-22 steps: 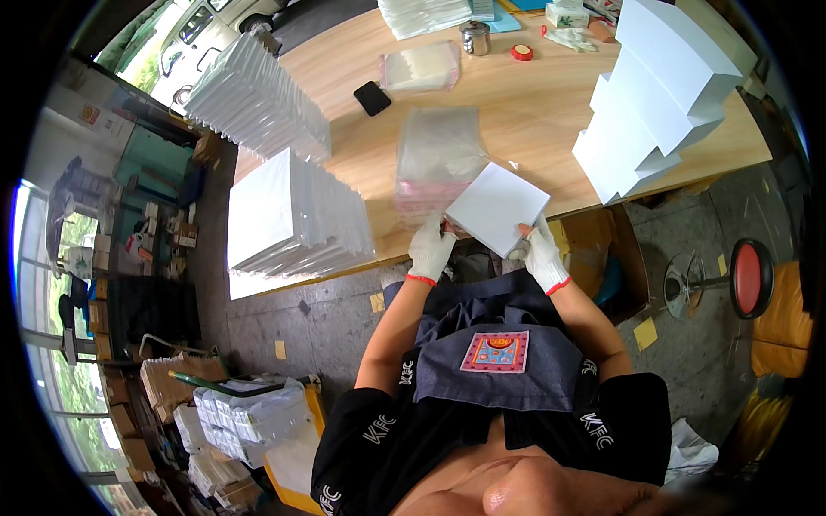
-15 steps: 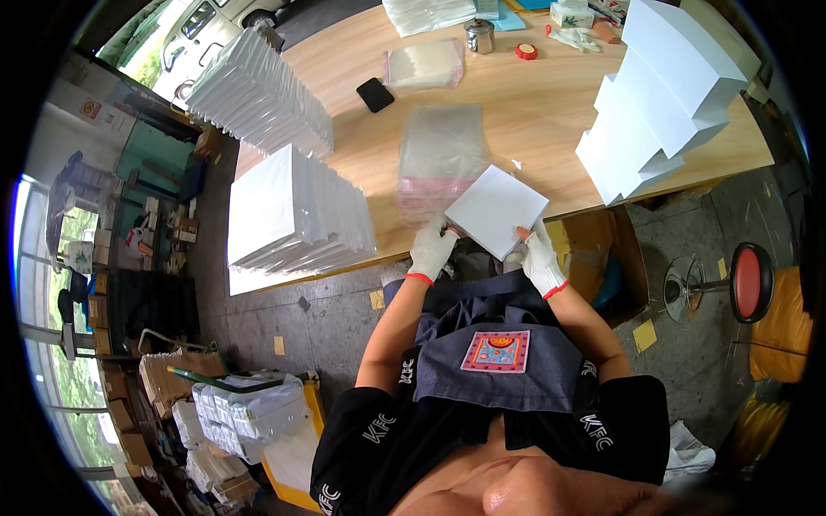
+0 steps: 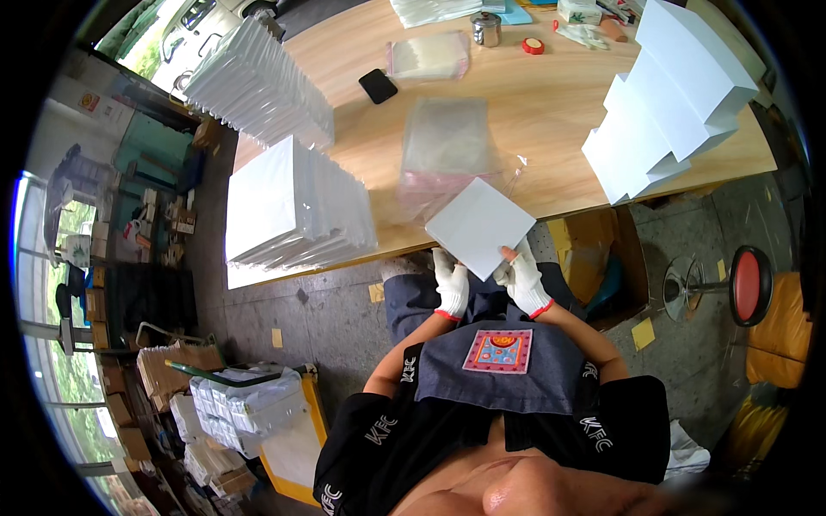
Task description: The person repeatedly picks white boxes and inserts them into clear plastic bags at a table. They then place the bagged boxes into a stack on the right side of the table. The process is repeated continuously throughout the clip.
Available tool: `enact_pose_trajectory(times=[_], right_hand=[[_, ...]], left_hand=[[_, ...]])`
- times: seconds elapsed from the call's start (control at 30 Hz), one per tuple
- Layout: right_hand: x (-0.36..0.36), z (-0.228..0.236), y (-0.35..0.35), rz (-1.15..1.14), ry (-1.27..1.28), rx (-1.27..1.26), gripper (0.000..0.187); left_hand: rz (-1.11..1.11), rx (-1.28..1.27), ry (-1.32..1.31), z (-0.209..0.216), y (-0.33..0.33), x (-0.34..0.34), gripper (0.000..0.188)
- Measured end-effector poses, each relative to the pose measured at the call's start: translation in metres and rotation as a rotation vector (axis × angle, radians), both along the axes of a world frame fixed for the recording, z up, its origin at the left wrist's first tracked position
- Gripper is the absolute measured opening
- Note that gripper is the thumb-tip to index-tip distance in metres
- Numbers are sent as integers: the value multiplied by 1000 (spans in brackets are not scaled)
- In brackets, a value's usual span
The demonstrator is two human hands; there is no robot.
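Observation:
A white square stack of sheets or board [image 3: 480, 228] is tilted at the table's near edge, over my lap. My right hand [image 3: 520, 282], in a white glove with a red cuff, grips its lower right edge, the bare thumb on top. My left hand [image 3: 451, 285], gloved the same way, is closed at the lower left edge, some fingers hidden underneath. Just beyond lies a pile of clear plastic bags [image 3: 445, 142] with pinkish edges, partly covered by the white square.
Tall stacks of plastic-wrapped white squares [image 3: 301, 202] stand on the left, and a stepped pile of white blocks [image 3: 667, 107] on the right. Farther back are a black phone [image 3: 378, 86], a metal canister [image 3: 486, 29] and a red round lid [image 3: 533, 46]. An open cardboard box [image 3: 632, 258] sits below the table's right side.
The white square has come nearer to me and slightly left. My left hand has moved from its left corner down and right to the lower left edge; my right hand still grips it.

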State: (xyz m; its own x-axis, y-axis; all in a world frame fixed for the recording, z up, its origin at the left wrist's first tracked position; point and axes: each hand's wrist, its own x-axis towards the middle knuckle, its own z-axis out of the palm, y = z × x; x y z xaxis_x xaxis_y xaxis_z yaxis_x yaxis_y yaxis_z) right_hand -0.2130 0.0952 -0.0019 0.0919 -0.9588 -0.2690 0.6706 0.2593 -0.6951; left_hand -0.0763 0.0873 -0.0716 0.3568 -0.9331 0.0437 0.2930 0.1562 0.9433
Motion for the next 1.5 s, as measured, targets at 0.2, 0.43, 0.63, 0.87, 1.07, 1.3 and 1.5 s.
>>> enact_pose_trajectory(times=[0.2,0.43,0.63,0.87,1.07,1.3,1.5], right_hand=[[9,-7,1,88,50,-9,36],[12,-12,10,-38,167,-35,40],[9,-26,19,-135,97,104,39],[12,-20,15,-110,40,183,34],[15,-20,12,-113,115,108,29],[19,-20,6,-138,139,27,28],[21,-31,-5,-62,60,270,28]], left_hand=[[-190,240,686,-55,-17,-5,43],[-362,318,242,-48,2,-1,26],[-458,355,-6,-55,9,-3,24],[-258,305,-381,-36,8,-7,21],[-228,340,-450,-36,13,-8,23],[-252,322,-173,-25,19,-19,19],[-367,292,-9,-46,26,-15,17]])
